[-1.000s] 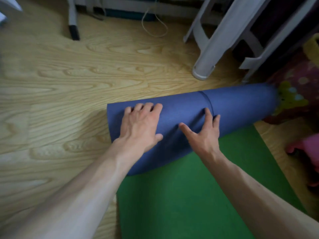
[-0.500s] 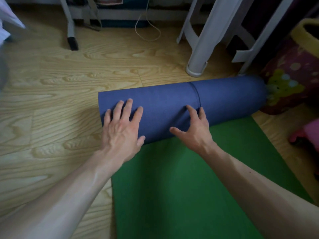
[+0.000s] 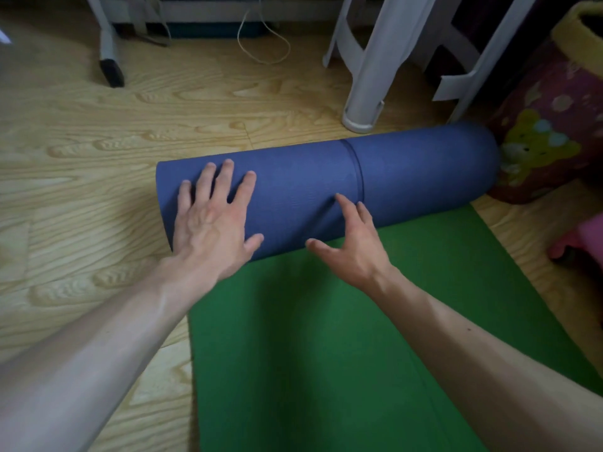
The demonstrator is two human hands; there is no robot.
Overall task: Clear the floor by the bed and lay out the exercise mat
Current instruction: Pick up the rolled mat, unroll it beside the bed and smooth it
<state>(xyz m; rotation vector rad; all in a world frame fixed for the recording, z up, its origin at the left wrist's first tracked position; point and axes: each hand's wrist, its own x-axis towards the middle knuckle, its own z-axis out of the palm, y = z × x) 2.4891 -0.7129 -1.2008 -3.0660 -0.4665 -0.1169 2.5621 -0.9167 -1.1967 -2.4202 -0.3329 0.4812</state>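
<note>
Change: the mat roll (image 3: 408, 171) now sits nearer the white stool leg (image 3: 368, 89), with more green showing.
Left hand (image 3: 212, 223): fingers (image 3: 225, 181) spread flat on the roll.
Right hand (image 3: 352, 246): open, fingertips touching the roll.
Mat: blue roll across the wooden floor (image 3: 81, 151), green part (image 3: 326, 353) unrolled toward the person.
Right end: against a patterned basket (image 3: 551, 125).
</note>
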